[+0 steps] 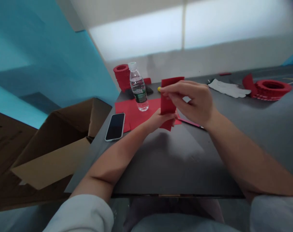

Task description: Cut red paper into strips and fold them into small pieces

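Observation:
A folded piece of red paper or card (pixel 170 104) stands upright above the table, in front of me. My left hand (pixel 161 120) is closed around its lower part, and its lower end sticks out below the fingers. At the upper part of the paper, my right hand (pixel 194 98) has its thumb and fingertips brought together on the paper's left edge. Behind my hands, flat red sheets (pixel 131 112) lie on the table. A clear water bottle (pixel 138 88) stands upright on these sheets. Just right of my left hand lies a thin pinkish strip or stick (pixel 192 123).
A phone (pixel 115 126) lies near the grey table's (pixel 180 174) left edge. Beyond that edge is an open cardboard box (pixel 56 154). Red toothed rings (pixel 122 77) are stacked at the back left. White gloves (pixel 229 88) and another red ring (pixel 272 89) lie at the right.

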Tool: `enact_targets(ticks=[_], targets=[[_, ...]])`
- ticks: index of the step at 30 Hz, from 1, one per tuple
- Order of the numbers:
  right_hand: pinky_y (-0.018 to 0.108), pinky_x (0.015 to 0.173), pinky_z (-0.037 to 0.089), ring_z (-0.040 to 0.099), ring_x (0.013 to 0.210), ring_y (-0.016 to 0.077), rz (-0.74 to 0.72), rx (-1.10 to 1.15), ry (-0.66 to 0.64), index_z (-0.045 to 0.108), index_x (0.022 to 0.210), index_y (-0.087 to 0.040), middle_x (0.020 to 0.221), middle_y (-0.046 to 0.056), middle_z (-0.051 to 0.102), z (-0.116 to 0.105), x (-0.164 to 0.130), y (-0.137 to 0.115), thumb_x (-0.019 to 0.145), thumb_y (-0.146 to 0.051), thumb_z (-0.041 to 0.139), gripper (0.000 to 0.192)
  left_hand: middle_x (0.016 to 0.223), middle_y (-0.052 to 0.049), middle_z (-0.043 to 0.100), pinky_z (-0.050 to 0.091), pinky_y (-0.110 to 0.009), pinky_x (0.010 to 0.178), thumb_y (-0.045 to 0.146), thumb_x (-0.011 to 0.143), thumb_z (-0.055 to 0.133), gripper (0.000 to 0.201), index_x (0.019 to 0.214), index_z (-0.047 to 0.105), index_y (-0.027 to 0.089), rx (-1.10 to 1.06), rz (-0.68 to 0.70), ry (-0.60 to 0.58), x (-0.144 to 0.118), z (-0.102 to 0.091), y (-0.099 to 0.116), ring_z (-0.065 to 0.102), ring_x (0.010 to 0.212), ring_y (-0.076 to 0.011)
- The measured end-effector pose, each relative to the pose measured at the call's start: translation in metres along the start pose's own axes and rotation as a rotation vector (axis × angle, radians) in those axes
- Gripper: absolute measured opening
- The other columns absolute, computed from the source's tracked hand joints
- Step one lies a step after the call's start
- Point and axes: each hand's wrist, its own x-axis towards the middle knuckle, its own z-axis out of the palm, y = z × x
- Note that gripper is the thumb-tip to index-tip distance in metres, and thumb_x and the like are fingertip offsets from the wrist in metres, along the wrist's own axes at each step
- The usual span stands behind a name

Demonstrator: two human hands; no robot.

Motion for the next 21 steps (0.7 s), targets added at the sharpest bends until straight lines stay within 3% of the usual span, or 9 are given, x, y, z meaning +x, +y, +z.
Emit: enact_targets(ticks=[3, 9, 12, 16, 21], targets=[[0.029, 0.069, 0.051, 0.059, 0.081, 0.0142, 0.106, -0.003, 0.14, 0.06, 0.112, -0.027, 0.1, 0.003, 0.062, 0.012, -0.005, 0.023, 0.086, -0.025, 0.05, 0.029, 0.056, -0.002, 0.056, 0.044, -0.023, 0.052, 0.029, 0.072, 0.063, 0.019, 0.068, 0.057, 0.011, -0.06, 0.096, -0.006, 0.003, -0.006, -0.006, 0.054, 0.052, -0.0117], [0.033, 0.073, 0.052, 0.057, 0.084, 0.0151, 0.209, 0.254, 0.219, 0.045, 0.125, -0.028, 0.106, 0.003, 0.057, 0.028, -0.009, 0.038, 0.074, -0.032, 0.067, 0.056, 0.057, -0.001, 0.056, 0.044, -0.024, 0.052, 0.027, 0.072, 0.064, 0.018, 0.069, 0.055, 0.012, -0.091, 0.05, 0.037, 0.007, -0.013, -0.013, 0.055, 0.051, -0.0115], [0.034, 0.078, 0.052, 0.06, 0.092, 0.0178, 0.387, 0.485, 0.143, 0.042, 0.13, -0.028, 0.107, 0.004, 0.061, 0.034, -0.008, 0.039, 0.073, -0.036, 0.067, 0.062, 0.056, -0.002, 0.056, 0.044, -0.024, 0.052, 0.028, 0.071, 0.066, 0.02, 0.068, 0.055, 0.011, -0.054, 0.016, 0.001, 0.005, -0.01, -0.011, 0.055, 0.052, -0.0119], [0.039, 0.089, 0.048, 0.06, 0.1, 0.0219, 0.592, 0.75, 0.022, 0.063, 0.106, -0.021, 0.103, 0.006, 0.067, 0.041, -0.01, 0.034, 0.071, -0.036, 0.069, 0.039, 0.058, -0.003, 0.057, 0.045, -0.025, 0.052, 0.028, 0.068, 0.067, 0.021, 0.067, 0.057, 0.01, 0.014, -0.074, -0.048, 0.001, -0.004, -0.007, 0.055, 0.052, -0.0124], [0.038, 0.084, 0.049, 0.065, 0.085, 0.0201, 0.685, 0.992, -0.075, 0.07, 0.091, -0.02, 0.083, 0.004, 0.07, 0.045, -0.014, 0.029, 0.069, -0.036, 0.072, 0.027, 0.061, -0.005, 0.059, 0.045, -0.026, 0.056, 0.028, 0.067, 0.068, 0.019, 0.07, 0.06, 0.01, 0.035, -0.047, -0.091, 0.0, -0.005, -0.008, 0.057, 0.058, -0.0139]])
